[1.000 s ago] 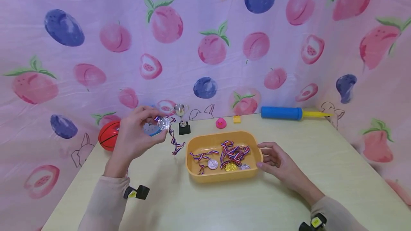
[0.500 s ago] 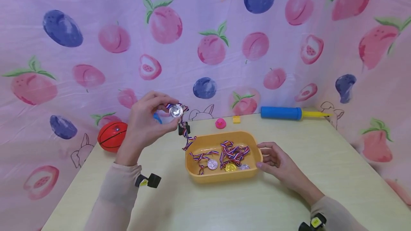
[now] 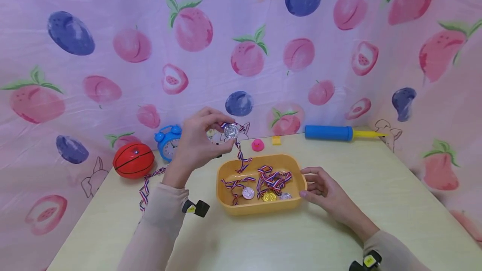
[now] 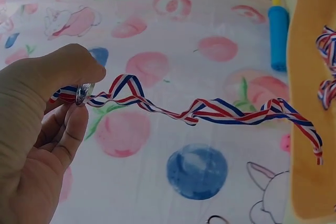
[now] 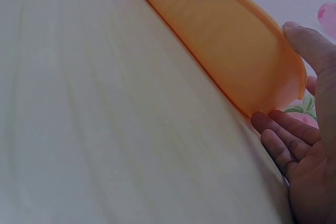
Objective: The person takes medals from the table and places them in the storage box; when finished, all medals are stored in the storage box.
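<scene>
My left hand (image 3: 197, 143) pinches a silver medal (image 3: 231, 131) between thumb and fingers, raised above the far left side of a yellow-orange plastic bin (image 3: 260, 209). From the medal a striped red, white and blue ribbon (image 4: 226, 113) trails down, its knotted end overlapping the bin in the head view. Inside the bin lie a silver medal (image 3: 248, 193), a gold medal (image 3: 269, 196) and another silver one (image 3: 286, 196), with tangled ribbons. At the bin's right end my right hand (image 3: 327, 191) rests with loosely bent fingers on the outer wall, thumb (image 5: 302, 40) at the rim.
To the left are a red toy basketball (image 3: 133, 161), a blue alarm clock (image 3: 167, 143) and a striped ribbon (image 3: 144, 191) on the table. Along the back stand a pink rubber duck (image 3: 257, 144), a yellow block (image 3: 276, 140) and a blue hand pump (image 3: 328, 132).
My left hand has carried the silver medal rightward and slightly up, from beside the trophy to over the bin's edge, uncovering the clock and hiding most of the trophy. My right hand stays put.
</scene>
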Action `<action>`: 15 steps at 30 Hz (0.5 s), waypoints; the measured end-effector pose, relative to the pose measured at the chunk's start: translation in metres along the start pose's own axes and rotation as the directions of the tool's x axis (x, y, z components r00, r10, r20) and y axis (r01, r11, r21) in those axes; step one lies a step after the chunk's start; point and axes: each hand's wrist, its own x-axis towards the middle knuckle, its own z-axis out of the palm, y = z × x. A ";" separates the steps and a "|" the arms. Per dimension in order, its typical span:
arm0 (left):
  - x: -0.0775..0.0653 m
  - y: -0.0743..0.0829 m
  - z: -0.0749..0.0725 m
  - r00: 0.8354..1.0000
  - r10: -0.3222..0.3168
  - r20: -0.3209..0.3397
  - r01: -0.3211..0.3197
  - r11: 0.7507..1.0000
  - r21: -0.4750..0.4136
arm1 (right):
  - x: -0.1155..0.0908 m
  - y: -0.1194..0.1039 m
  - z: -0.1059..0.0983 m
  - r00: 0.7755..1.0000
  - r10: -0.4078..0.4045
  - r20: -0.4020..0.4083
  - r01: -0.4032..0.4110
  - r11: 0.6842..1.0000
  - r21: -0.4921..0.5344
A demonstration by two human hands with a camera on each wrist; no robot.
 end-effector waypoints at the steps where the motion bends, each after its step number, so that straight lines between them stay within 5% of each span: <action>1: 0.000 -0.001 0.004 1.000 0.001 0.010 -0.001 1.000 0.004 | 0.000 0.000 0.000 1.000 -0.001 0.001 0.001 1.000 0.002; 15: -0.023 -0.027 0.054 0.992 -0.040 0.117 0.037 0.999 0.027 | 0.000 0.001 0.000 1.000 -0.006 0.003 0.006 1.000 0.005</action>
